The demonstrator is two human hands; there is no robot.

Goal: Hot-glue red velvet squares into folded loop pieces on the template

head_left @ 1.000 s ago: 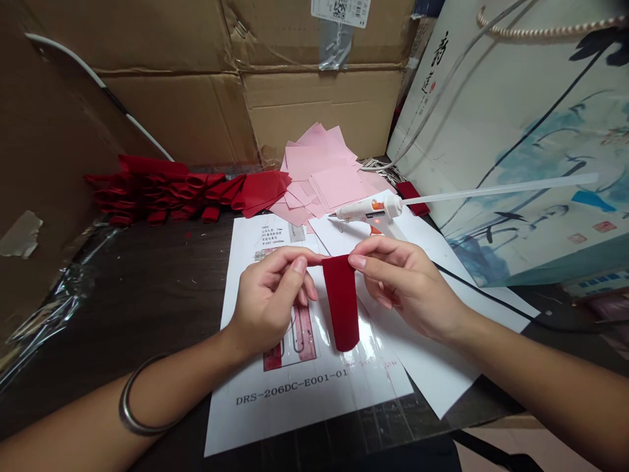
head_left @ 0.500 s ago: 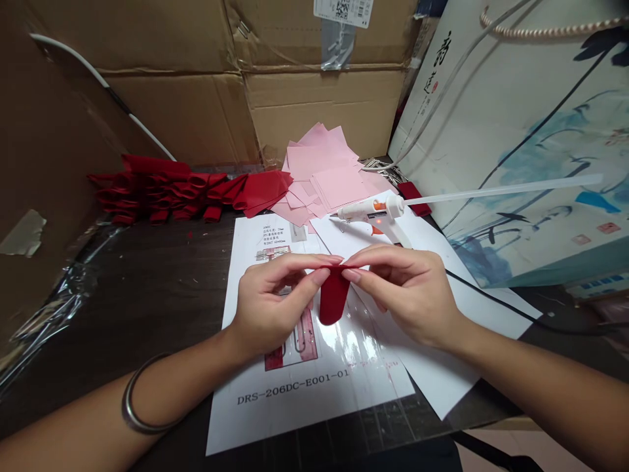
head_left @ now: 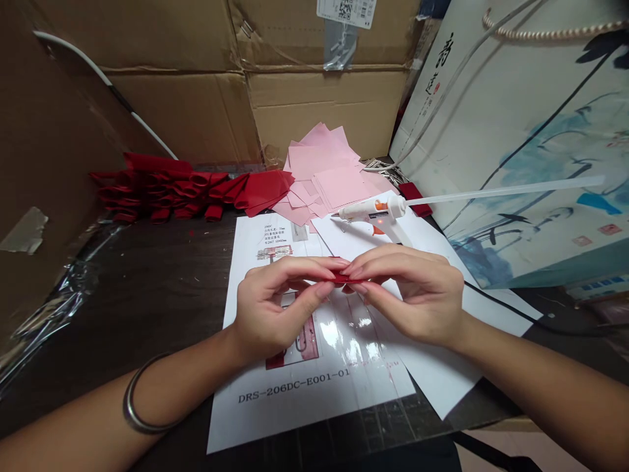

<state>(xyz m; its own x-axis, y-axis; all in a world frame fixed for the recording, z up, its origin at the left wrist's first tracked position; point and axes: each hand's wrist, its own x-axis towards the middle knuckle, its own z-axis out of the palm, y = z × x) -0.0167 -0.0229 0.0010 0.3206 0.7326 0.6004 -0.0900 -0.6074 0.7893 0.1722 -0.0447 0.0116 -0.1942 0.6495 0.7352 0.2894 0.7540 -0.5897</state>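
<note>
Between both sets of fingertips is a small red piece of fabric [head_left: 345,278], held above a printed sheet [head_left: 314,419]. My left hand [head_left: 275,298] pinches its left end between thumb and fingers. At the other end, the thumb and fingers of my right hand [head_left: 417,292] close on it, with the fingertips of the two hands nearly touching. Only a narrow strip of the red piece shows; fingers cover the rest. Just beyond my right hand lies a white glue gun [head_left: 381,213] with a long clear glue stick [head_left: 501,192] in its back.
A pile of folded red pieces [head_left: 171,187] lies at the back left. Pink squares [head_left: 324,170] are heaped in the middle, with metal parts [head_left: 386,170] behind. Cardboard [head_left: 324,111] walls the back, and a painted white bag [head_left: 521,144] stands at the right. A black cord [head_left: 501,306] crosses the paper.
The red piece hung down as a flap below my fingertips; now it is turned up and folded into a narrow strip between them. My right fingers have shifted inward over it.
</note>
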